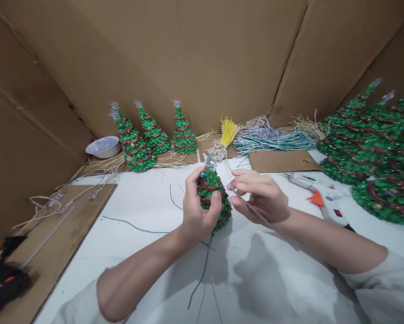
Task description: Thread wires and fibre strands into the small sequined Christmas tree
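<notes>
My left hand (199, 202) is wrapped around a small green Christmas tree (224, 211) with red garland, a blue bauble and a clear star (210, 161) on top. The thumb presses on its front face. Green wires (202, 274) trail out below the tree onto the white tabletop. Just right of the tree, my right hand (259, 195) pinches a thin whitish wire (256, 212) between thumb and fingers. That wire runs back under the palm along the forearm.
Finished-looking trees (185, 135) stand along the back, with larger ones (374, 153) at right. A glue gun (328, 202) lies at right. Bundled wires (276, 140), a white bowl (103, 147) and a cardboard piece (285, 161) sit behind. At left is a black-orange tool (6, 281).
</notes>
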Available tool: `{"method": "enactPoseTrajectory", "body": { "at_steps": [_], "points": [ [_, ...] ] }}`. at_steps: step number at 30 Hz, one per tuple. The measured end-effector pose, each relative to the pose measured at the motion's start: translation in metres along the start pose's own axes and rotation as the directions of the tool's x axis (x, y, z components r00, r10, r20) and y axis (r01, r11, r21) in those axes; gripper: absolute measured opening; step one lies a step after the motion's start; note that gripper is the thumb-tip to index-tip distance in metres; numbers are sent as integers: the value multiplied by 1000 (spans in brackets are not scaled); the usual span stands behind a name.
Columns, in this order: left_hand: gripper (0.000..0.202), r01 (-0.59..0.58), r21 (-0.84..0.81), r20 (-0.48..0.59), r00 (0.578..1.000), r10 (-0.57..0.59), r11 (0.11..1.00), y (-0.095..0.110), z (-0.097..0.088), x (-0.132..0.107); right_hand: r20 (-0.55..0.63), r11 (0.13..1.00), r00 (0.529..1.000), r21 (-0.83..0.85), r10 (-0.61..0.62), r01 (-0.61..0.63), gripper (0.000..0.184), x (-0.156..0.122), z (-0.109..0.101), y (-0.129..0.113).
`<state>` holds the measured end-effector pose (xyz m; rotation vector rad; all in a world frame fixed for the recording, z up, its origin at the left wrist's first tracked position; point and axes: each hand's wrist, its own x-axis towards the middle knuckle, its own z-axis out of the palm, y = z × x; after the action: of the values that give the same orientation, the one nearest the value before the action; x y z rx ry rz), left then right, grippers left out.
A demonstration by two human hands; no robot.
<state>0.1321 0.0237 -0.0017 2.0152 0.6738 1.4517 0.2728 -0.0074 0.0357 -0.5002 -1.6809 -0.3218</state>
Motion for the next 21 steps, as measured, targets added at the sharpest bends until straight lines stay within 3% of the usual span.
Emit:
{"method": "enactPoseTrajectory", "body": {
  "at_steps": [5, 14, 21],
  "points": [
    [52, 7, 52, -60, 998, -3, 999, 3, 2, 0, 120, 997, 992, -59, -46, 53, 22, -6, -1, 5],
    [53, -26, 130, -90, 995, 38, 991, 0, 3, 1, 83, 992, 996, -121, -29, 39, 28, -10, 4, 1],
    [53, -41, 139, -83, 995, 53, 989, 0, 3, 2, 79, 983, 990, -149, 121, -108, 22, -8, 8, -2]
  ]
}}
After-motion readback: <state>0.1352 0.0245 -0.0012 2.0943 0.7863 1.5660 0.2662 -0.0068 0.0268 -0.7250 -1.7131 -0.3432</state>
